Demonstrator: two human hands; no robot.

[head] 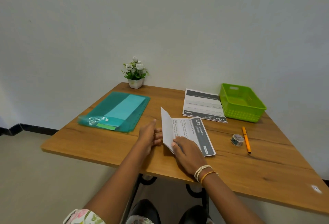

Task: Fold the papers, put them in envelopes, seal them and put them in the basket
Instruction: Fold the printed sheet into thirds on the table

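Right hand (pixel 187 150) pressing flat, fingers straight, pinning white printed paper sheet (pixel 188 133); left hand (pixel 149 135), fingers extended, lifting flap for folding.

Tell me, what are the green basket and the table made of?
The green basket looks like moulded plastic: bright, even colour, a slightly glossy rim, and rows of small holes in its walls. The table looks like wood or a wood-look board: brown grain lines and dark knots under a smooth, low-sheen surface. Which of the two, the picture cannot settle.
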